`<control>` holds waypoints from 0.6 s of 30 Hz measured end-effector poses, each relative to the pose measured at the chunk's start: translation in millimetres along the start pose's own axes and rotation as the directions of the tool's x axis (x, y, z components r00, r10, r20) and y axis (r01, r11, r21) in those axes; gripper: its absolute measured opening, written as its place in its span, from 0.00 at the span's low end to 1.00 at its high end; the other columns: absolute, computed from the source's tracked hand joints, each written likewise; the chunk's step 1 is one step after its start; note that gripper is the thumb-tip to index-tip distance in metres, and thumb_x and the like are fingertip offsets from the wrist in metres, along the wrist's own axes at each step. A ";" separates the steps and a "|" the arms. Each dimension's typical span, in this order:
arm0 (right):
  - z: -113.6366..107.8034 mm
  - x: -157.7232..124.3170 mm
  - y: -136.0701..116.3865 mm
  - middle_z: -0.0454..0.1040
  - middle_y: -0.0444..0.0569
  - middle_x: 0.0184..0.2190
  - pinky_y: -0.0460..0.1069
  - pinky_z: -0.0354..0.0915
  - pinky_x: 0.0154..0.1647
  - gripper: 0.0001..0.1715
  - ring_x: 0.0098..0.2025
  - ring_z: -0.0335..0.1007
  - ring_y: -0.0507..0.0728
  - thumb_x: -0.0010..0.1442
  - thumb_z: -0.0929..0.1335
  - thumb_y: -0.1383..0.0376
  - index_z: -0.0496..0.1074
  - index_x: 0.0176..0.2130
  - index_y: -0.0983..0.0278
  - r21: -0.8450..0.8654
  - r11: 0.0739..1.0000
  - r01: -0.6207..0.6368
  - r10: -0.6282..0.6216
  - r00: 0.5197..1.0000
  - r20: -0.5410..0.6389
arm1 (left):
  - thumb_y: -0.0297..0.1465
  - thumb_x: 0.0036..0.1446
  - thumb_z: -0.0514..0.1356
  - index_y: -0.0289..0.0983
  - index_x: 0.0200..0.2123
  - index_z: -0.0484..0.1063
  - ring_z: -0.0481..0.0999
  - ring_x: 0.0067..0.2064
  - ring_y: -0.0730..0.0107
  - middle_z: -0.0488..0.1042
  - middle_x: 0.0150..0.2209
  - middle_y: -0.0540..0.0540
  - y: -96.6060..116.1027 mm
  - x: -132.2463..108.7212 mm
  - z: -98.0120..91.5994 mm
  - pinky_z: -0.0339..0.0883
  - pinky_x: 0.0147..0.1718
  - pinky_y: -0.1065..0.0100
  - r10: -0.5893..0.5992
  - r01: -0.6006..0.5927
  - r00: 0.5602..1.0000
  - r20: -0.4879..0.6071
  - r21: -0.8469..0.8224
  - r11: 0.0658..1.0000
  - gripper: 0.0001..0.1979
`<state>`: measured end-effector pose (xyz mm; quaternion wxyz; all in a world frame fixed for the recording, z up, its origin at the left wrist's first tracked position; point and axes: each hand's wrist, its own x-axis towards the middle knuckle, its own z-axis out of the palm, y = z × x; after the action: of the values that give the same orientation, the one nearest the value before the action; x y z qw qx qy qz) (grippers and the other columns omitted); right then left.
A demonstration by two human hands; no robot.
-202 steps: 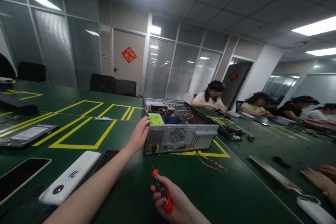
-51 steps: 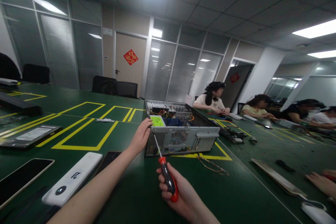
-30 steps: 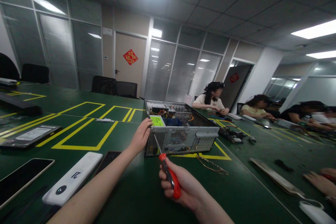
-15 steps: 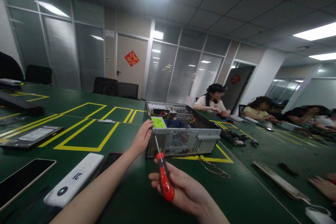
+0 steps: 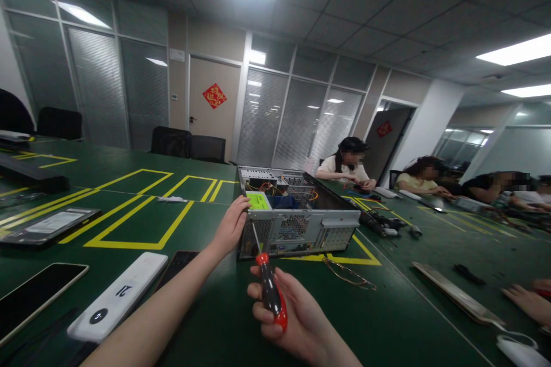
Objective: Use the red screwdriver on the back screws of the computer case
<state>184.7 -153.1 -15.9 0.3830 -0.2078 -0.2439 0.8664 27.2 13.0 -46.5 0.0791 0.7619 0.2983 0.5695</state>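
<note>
My right hand [image 5: 297, 315] grips a red and black screwdriver [image 5: 272, 289]. Its thin shaft slants up and away, with the tip at the left end of the back panel of an open computer case [image 5: 316, 229]. Whether the tip sits in a screw is too small to tell. My left hand [image 5: 232, 228] holds the case's near left corner, fingers over the top edge beside a power supply with a bright green label [image 5: 258, 201]. Coloured wires [image 5: 282, 186] show inside the case, which lies on its side on the green table.
Left of me lie a hard drive [image 5: 51, 226], a black phone [image 5: 41, 298] and a white power bank [image 5: 120, 295]. Eyeglasses [image 5: 348, 275] rest right of the case, near black cables [image 5: 383, 221]. Another person's hand [image 5: 527, 304] is at the right edge; co-workers sit beyond.
The screwdriver handle has turned in my right hand, so its black side now faces up, and the fingers wrap further round it. My left hand stays at the case corner.
</note>
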 end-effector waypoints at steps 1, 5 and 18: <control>1.2 -2.2 -2.4 0.71 0.47 0.33 0.42 0.54 0.22 0.23 0.26 0.64 0.49 0.51 0.68 0.61 0.63 0.46 0.63 -0.016 1.000 -0.002 0.003 0.999 0.042 | 0.33 0.63 0.43 0.38 0.47 0.63 0.57 0.61 0.63 0.64 0.55 0.41 -0.1 -0.1 0.3 0.51 0.60 0.53 0.000 0.000 1.000 0.000 -0.003 1.000 0.14; 5.5 -7.9 -6.7 0.68 0.55 0.49 0.50 0.61 0.39 0.38 0.41 0.69 0.56 0.42 0.67 0.74 0.56 0.53 0.62 -0.114 0.993 0.009 0.009 0.989 0.150 | 0.33 0.63 0.43 0.39 0.48 0.63 0.56 0.62 0.63 0.64 0.55 0.42 -0.5 -0.5 1.1 0.50 0.60 0.53 0.001 -0.001 1.000 -0.001 -0.012 1.000 0.15; -7.6 -2.9 2.5 0.66 0.43 0.28 0.42 0.53 0.24 0.23 0.26 0.61 0.46 0.47 0.73 0.63 0.67 0.41 0.68 -0.106 0.989 0.103 -0.094 0.992 0.087 | 0.34 0.63 0.43 0.38 0.48 0.64 0.57 0.61 0.63 0.64 0.55 0.42 -0.6 -0.6 0.4 0.50 0.60 0.53 -0.010 0.010 1.000 -0.002 -0.018 1.000 0.15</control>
<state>189.2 -154.7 -22.9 0.4031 -0.1805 -0.3167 0.8394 27.2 13.3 -47.3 0.0885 0.7592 0.2968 0.5724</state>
